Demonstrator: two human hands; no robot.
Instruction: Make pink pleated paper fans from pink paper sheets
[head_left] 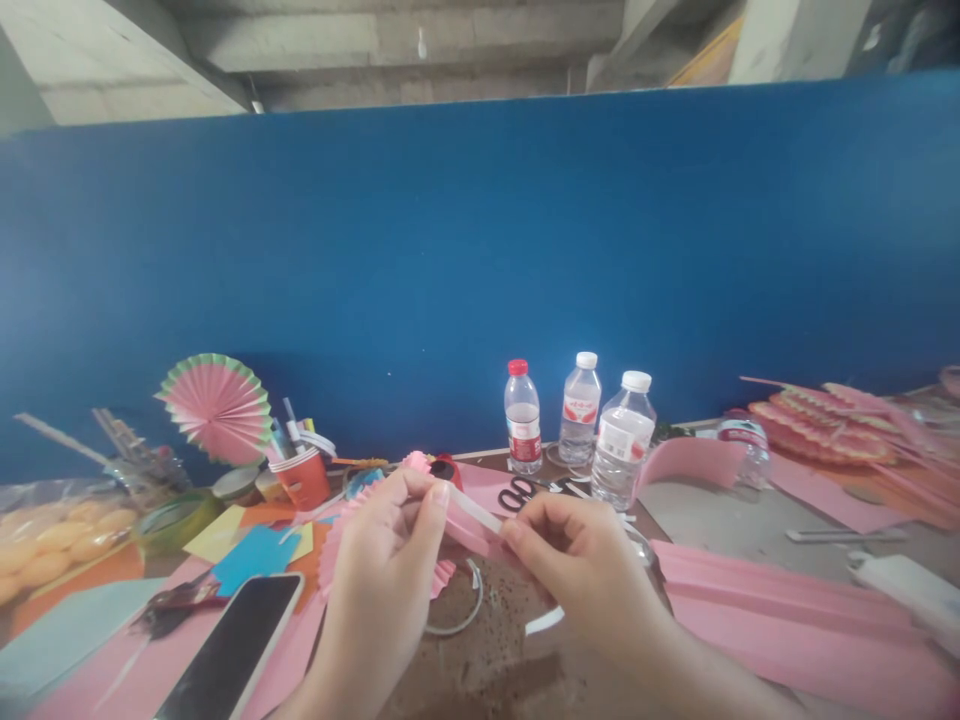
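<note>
My left hand (pixel 401 540) pinches one end of a folded pink paper strip (pixel 466 528) between thumb and fingers. A narrow white strip, like tape or its backing, runs along the paper's upper edge (pixel 480 511). At the other end, my right hand (pixel 581 555) has thumb and forefinger closed on the white strip; whether it also grips the paper is unclear. Pleated pink paper (pixel 337 545) lies behind my left hand. Beneath my hands are a roll of tape (pixel 459 628) and a loose white scrap (pixel 544 621) on the brown table (pixel 480 680).
Three water bottles (pixel 523 425) and black-handled scissors (pixel 517 493) stand or lie beyond my hands. To the left are a phone (pixel 234 650), a red cup of pens (pixel 298 480) and a pleated fan (pixel 217 410). Pink paper sheets (pixel 795 620) cover the right side.
</note>
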